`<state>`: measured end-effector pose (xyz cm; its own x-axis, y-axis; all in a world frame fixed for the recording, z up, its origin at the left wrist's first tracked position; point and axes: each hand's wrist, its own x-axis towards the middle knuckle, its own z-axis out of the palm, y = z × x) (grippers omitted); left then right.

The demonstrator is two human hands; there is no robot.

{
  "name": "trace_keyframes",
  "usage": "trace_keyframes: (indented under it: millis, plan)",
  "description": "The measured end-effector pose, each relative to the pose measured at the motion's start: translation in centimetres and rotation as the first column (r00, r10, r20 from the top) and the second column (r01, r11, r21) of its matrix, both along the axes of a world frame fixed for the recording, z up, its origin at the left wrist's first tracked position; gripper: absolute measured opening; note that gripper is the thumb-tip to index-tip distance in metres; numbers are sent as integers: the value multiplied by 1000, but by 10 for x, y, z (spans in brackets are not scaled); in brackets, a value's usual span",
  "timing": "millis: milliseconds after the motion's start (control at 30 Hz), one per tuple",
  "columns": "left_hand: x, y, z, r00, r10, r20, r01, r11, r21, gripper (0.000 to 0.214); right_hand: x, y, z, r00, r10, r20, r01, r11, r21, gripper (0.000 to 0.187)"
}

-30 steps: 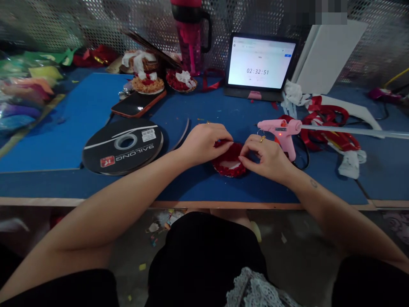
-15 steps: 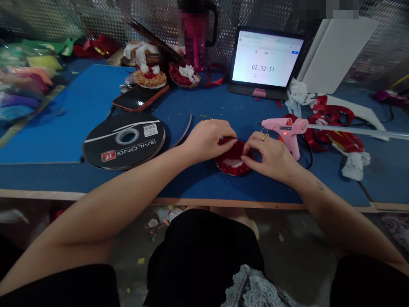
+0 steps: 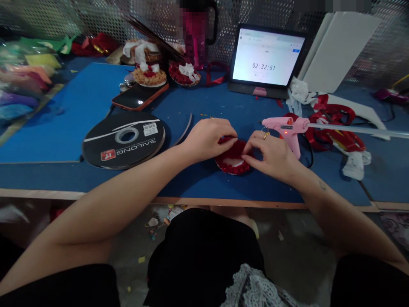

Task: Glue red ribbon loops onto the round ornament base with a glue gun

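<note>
A small round piece rimmed with red ruffled ribbon (image 3: 232, 160) lies on the blue table (image 3: 79, 115) in front of me. My left hand (image 3: 207, 138) rests on its left upper edge, fingers curled and pinching the red rim. My right hand (image 3: 271, 154) presses on its right edge with fingers pinched on the ribbon; it wears a ring. Part of the piece is hidden under both hands. A pink glue gun (image 3: 286, 130) stands just behind my right hand.
A large black tape reel (image 3: 124, 140) lies left of my hands, a phone (image 3: 139, 96) behind it. Finished ribbon pieces (image 3: 150, 76), a pink bottle (image 3: 195, 36) and a tablet (image 3: 267, 57) stand at the back. Red and white ribbon scraps (image 3: 334, 128) lie at right.
Both hands stay on the red piece with only slight finger shifts. The view has tilted a little, so everything sits slightly lower and rightward.
</note>
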<state>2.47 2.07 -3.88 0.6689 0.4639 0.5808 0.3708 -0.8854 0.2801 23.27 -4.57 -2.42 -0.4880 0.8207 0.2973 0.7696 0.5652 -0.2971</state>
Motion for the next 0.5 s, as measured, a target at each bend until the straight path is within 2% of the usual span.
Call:
trace_keyframes:
  millis: [500]
  plan:
    - [-1,-2,2,1000,15,-19,-15,1000,-23,20,-1,-1,-2,999,2,41,-4,999,39,5]
